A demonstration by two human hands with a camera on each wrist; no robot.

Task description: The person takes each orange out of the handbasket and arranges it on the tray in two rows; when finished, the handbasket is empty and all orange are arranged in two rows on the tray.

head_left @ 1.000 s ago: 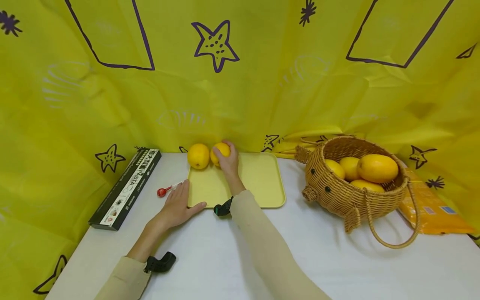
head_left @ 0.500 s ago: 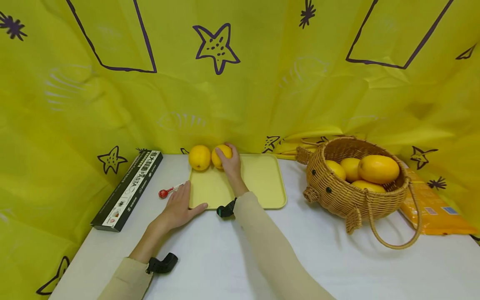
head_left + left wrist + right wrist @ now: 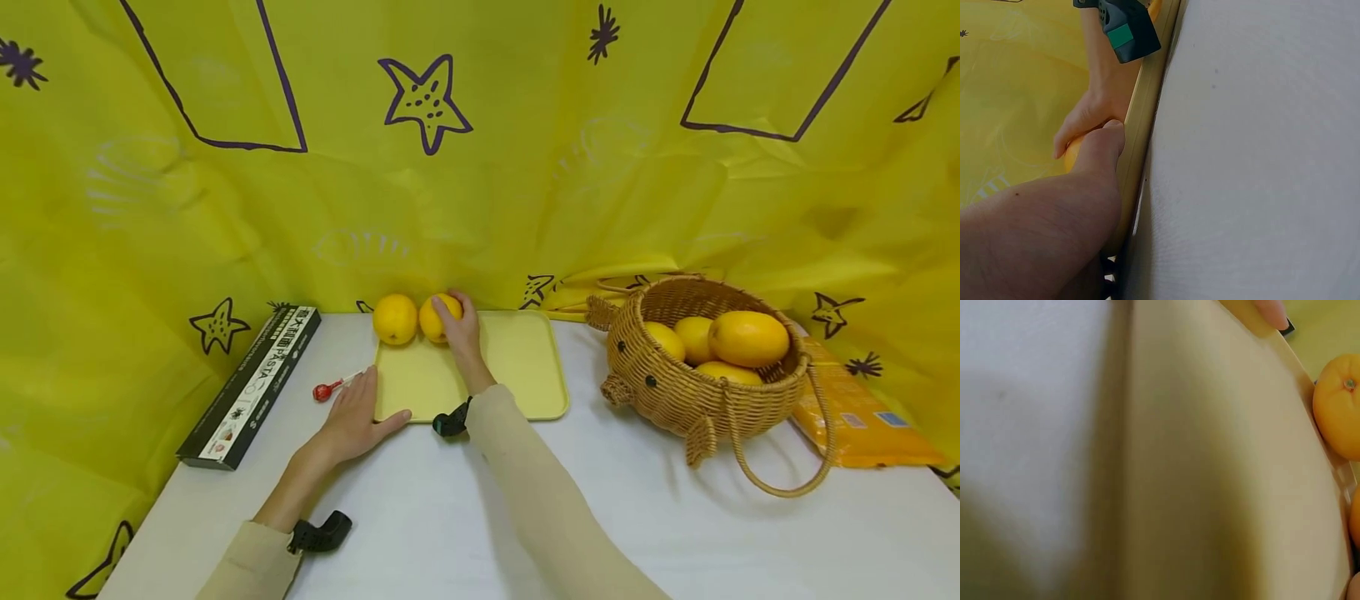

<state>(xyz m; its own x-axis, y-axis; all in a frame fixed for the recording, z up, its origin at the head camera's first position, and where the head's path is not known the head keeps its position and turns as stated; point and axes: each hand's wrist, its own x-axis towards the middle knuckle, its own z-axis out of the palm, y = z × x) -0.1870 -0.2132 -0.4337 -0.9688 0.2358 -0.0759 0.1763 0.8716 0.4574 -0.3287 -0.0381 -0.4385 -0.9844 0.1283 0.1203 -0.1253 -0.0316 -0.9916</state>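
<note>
My right hand grips an orange at the back of the pale yellow tray. Just left of it, a second orange sits in the tray's back left corner; its stem end shows in the right wrist view as a round orange. With fingers straight, my left hand rests at the tray's front left corner, the thumb along the front edge. In the left wrist view my left thumb partly covers the held orange.
A red lollipop lies left of the tray, near my left fingertips. Farther left is a black pasta box. On the right stands a wicker pig basket with several yellow oval fruits, an orange packet behind it. A yellow curtain hangs behind.
</note>
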